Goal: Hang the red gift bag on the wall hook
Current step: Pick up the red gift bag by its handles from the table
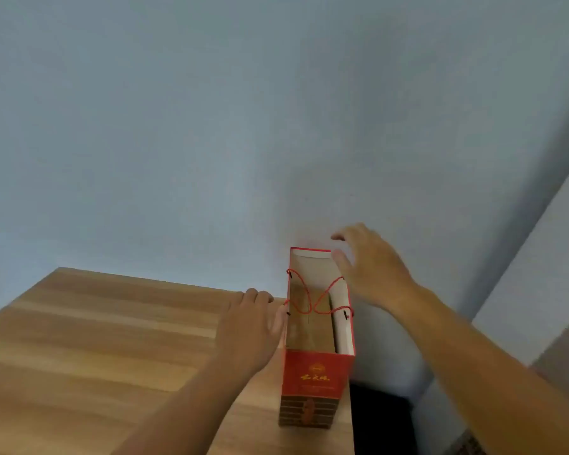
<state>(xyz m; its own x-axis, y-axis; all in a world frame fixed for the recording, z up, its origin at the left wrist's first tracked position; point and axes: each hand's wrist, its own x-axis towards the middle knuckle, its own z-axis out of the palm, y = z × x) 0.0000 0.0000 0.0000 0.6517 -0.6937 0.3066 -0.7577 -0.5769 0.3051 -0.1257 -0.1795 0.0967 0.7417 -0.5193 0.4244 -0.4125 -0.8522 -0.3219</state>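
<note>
The red gift bag (316, 376) stands upright and open-topped on the right end of a wooden table (96, 339), close to the wall. Its two red cord handles (312, 300) droop across the opening. My left hand (248, 326) rests flat against the bag's left side near the rim, fingers together. My right hand (372, 267) hovers over the bag's far right corner with fingers spread, holding nothing; I cannot tell whether it touches the rim. No wall hook is visible in this view.
A plain pale blue-grey wall (211, 126) fills the upper view behind the table. A wall corner or door frame (536, 257) runs diagonally on the right. A dark gap (381, 421) lies beyond the table's right edge.
</note>
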